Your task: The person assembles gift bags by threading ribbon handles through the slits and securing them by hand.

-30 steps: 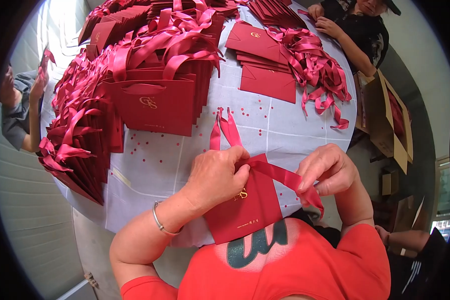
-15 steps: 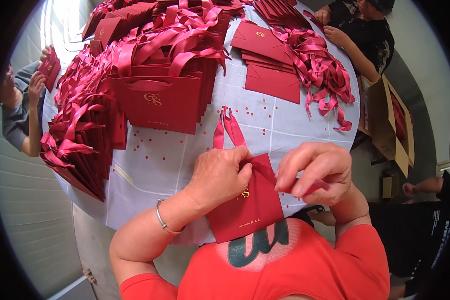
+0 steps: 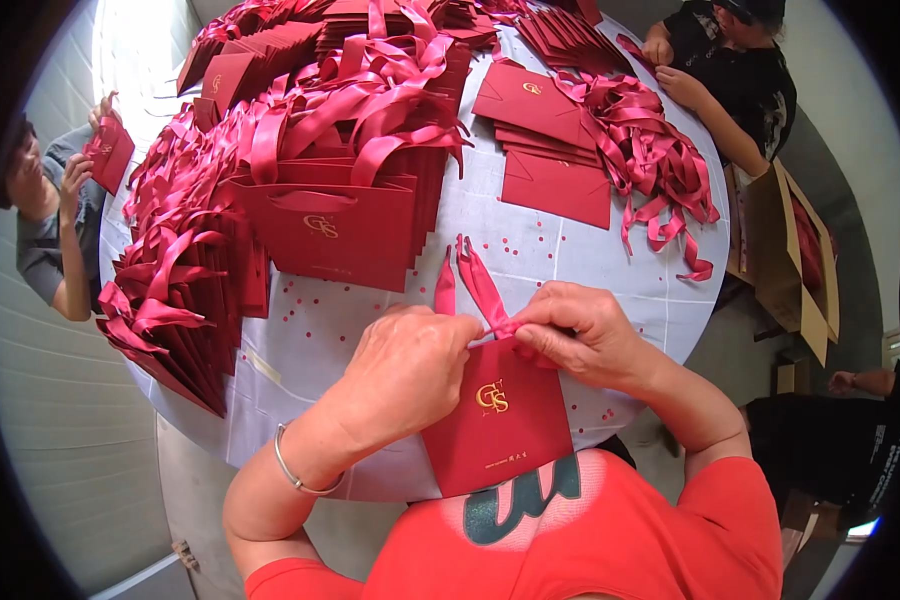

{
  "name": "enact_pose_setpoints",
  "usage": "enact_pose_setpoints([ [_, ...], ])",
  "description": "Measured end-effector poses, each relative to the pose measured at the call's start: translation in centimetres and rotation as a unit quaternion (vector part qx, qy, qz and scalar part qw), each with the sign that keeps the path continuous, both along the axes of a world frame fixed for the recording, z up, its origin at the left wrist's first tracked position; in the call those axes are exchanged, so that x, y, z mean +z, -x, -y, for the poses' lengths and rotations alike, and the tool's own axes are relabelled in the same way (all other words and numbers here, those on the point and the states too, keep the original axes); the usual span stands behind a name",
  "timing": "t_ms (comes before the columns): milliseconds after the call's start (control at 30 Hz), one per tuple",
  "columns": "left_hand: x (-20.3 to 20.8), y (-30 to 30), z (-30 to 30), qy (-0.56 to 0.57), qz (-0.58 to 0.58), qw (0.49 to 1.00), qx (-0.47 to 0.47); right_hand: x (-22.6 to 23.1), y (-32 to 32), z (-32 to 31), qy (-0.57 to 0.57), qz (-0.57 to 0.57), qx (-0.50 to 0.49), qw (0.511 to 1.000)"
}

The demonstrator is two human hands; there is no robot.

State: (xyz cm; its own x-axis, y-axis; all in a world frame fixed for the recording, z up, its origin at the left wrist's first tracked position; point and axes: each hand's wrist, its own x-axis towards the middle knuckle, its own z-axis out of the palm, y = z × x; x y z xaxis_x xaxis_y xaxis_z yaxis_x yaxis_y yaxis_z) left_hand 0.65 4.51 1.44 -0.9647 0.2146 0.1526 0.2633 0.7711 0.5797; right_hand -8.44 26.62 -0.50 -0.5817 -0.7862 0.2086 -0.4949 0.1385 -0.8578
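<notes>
The dark red paper gift bag (image 3: 500, 430) is at the near edge of the bench (image 3: 610, 270), in front of the person. The right hand (image 3: 582, 338) has its grip closed on the pink satin ribbon (image 3: 483, 290) at the bag's far edge. The left hand (image 3: 405, 362) is bent just beside this ribbon; its fingertips are partly hidden, so I cannot tell its grip. Farther left stand many finished-looking bags (image 3: 335, 235); at far right lies a ribbon heap (image 3: 660, 150).

Both hands (image 3: 582, 335) pinch pink ribbon (image 3: 484, 288) at the top edge of a red bag (image 3: 505, 430).
</notes>
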Motion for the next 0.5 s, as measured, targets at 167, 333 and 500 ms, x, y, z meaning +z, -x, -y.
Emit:
enact_pose_setpoints([
  [167, -0.1, -0.5, 1.4, 0.005, 0.027, 1.000, -0.004, 0.1, -0.6, 0.9, -0.011, -0.070, 0.015, 0.997],
  [333, -0.8, -1.0, 2.9, -0.172, 0.110, 0.978, 0.046, 2.1, -0.9, 1.5, -0.003, -0.130, -0.023, 0.991],
  [500, -1.6, -0.7, 3.3, -0.295, 0.170, 0.940, 0.038, 1.9, -2.3, 3.3, 0.051, -0.163, 0.042, 0.984],
])
